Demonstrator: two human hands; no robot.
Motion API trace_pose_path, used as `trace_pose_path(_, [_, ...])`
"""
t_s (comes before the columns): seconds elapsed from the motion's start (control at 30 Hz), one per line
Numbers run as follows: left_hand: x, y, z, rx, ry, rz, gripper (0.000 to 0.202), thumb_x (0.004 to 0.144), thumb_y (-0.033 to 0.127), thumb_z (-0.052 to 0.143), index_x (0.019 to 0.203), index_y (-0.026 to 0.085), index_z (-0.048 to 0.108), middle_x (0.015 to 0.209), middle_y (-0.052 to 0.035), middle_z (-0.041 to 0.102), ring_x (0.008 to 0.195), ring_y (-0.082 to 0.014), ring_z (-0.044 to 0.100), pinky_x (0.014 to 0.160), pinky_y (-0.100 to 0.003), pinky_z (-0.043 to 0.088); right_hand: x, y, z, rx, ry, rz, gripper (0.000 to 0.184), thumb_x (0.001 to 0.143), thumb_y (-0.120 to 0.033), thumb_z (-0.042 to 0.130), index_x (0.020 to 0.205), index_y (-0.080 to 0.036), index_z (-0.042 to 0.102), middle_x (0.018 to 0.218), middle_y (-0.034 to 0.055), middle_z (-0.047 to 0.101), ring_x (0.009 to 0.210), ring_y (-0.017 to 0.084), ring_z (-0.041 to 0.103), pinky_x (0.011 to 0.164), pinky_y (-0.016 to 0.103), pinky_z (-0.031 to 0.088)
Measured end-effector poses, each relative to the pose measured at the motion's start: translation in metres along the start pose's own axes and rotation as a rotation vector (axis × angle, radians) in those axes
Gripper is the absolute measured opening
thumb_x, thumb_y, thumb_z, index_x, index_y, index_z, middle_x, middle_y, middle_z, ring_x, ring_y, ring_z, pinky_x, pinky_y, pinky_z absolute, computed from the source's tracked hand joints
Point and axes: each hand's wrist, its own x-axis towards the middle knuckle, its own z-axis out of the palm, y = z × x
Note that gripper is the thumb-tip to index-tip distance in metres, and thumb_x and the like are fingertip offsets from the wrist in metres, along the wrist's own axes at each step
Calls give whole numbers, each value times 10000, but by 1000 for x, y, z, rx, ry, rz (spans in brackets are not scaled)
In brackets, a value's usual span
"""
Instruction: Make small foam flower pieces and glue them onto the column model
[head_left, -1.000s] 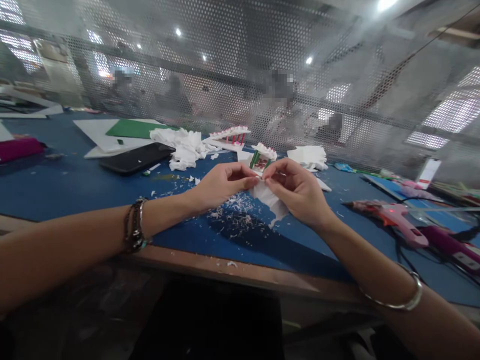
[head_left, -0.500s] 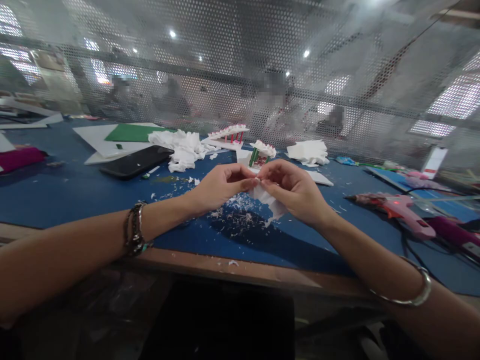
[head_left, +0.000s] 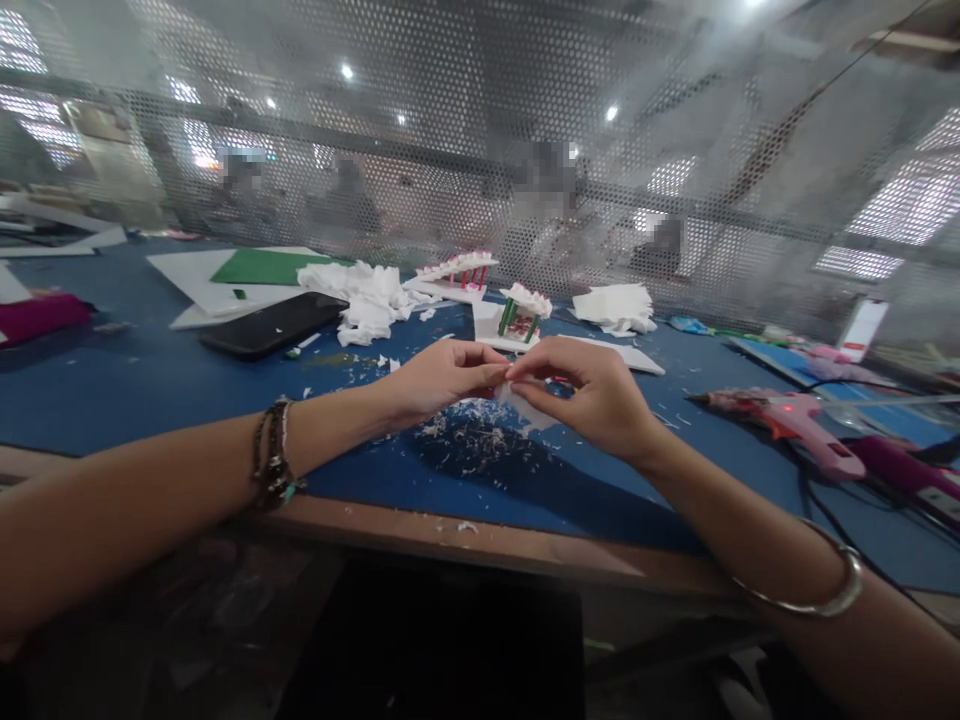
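Over the middle of the blue tabletop my left hand [head_left: 442,382] and my right hand [head_left: 589,392] meet at their fingertips. Both pinch a thin white piece of tissue paper [head_left: 531,408], which hangs below the right fingers. Its upper end is partly hidden by the fingertips. Small white paper shreds [head_left: 480,435] lie scattered on the table beneath. Just beyond my hands stands a small model with green posts [head_left: 519,318] and a white crumpled top. A second model with red posts [head_left: 461,270] is farther back.
Crumpled white tissue [head_left: 364,290] and a black phone [head_left: 274,325] lie on the left, near a green sheet [head_left: 262,267]. A stack of white tissue [head_left: 616,305] sits at the back. On the right lies a pink glue gun [head_left: 806,425] with a cable. A perforated screen [head_left: 450,120] rises behind.
My right hand has tilted and lifted its wrist slightly, with its fingers more arched. The tissue paper hangs lower-profile and closer to the fingers. Both hands still meet at the fingertips.
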Motion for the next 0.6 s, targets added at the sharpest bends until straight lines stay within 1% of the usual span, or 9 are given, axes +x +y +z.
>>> trace_pose_path(0.1, [-1, 2, 0, -13, 0, -19, 99, 687, 231, 553, 661, 136, 562, 604, 35, 532, 602, -57, 470, 665, -200, 363, 0, -2, -1, -144, 24, -92, 78, 751, -205, 517, 729, -172, 584, 697, 9, 601, 654, 82, 539, 617, 218, 409])
trace_pose_path(0.23, [-1, 4, 2, -2, -1, -47, 99, 691, 217, 537, 640, 135, 560, 593, 35, 531, 593, -58, 471, 663, -200, 368, 1, -2, -3, -173, -5, -119, 87, 763, -209, 506, 746, -164, 579, 711, 17, 599, 668, 85, 538, 634, 222, 408])
trace_pose_path(0.3, [-1, 3, 2, -5, -1, -48, 101, 685, 220, 542, 630, 138, 565, 587, 32, 529, 582, -60, 469, 646, -198, 369, 1, 0, -4, -127, -39, -79, 96, 758, -234, 512, 762, -165, 578, 716, 16, 593, 660, 83, 534, 624, 219, 411])
trace_pose_path(0.4, [-1, 3, 2, -4, -7, -28, 99, 666, 220, 566, 606, 141, 570, 577, 32, 522, 566, -61, 462, 605, -187, 359, 0, 1, -4, 38, -81, 33, 112, 747, -247, 515, 811, -180, 579, 757, 11, 601, 681, 85, 544, 632, 218, 428])
trace_pose_path(0.5, [-2, 2, 3, 41, 1, -14, 94, 658, 213, 577, 594, 145, 574, 551, 38, 504, 529, -58, 434, 555, -182, 338, -1, 1, -2, 183, -60, 123, 90, 725, -214, 528, 784, -176, 584, 755, 6, 603, 680, 83, 542, 620, 216, 431])
trace_pose_path(0.6, [-2, 2, 3, 80, 5, 23, 97, 664, 233, 584, 612, 152, 577, 557, 36, 506, 520, -58, 424, 538, -181, 333, -1, -2, 0, 279, -21, 204, 85, 713, -155, 510, 745, -159, 589, 686, -11, 577, 584, 55, 498, 532, 191, 401])
